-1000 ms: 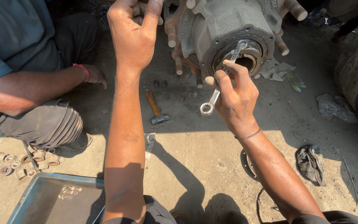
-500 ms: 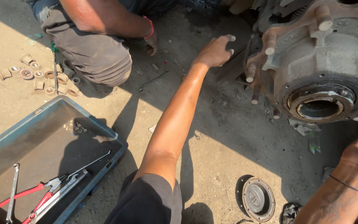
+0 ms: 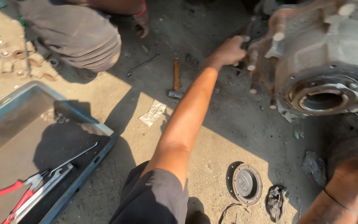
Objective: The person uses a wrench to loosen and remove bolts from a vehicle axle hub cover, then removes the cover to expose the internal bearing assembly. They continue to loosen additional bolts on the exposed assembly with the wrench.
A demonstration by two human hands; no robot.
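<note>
Taking the wheel hub (image 3: 324, 79) as our landmark, far to its left we see a blue metal tray (image 3: 85, 122) on the dirt floor, holding red-handled pliers (image 3: 13, 197) and a long wrench (image 3: 69, 159). Nearer, left of the hub, a hammer (image 3: 175, 81) lies on the ground beside a co-worker's knee (image 3: 88, 39). Our left hand (image 3: 228, 52) reaches to the hub's left edge, fingers curled around a dark part there; what it grips we cannot tell. Below the hub lies a round hub cap (image 3: 245, 182). Our right hand (image 3: 353, 182) sits below the hub at the frame's corner, its grip hidden.
</note>
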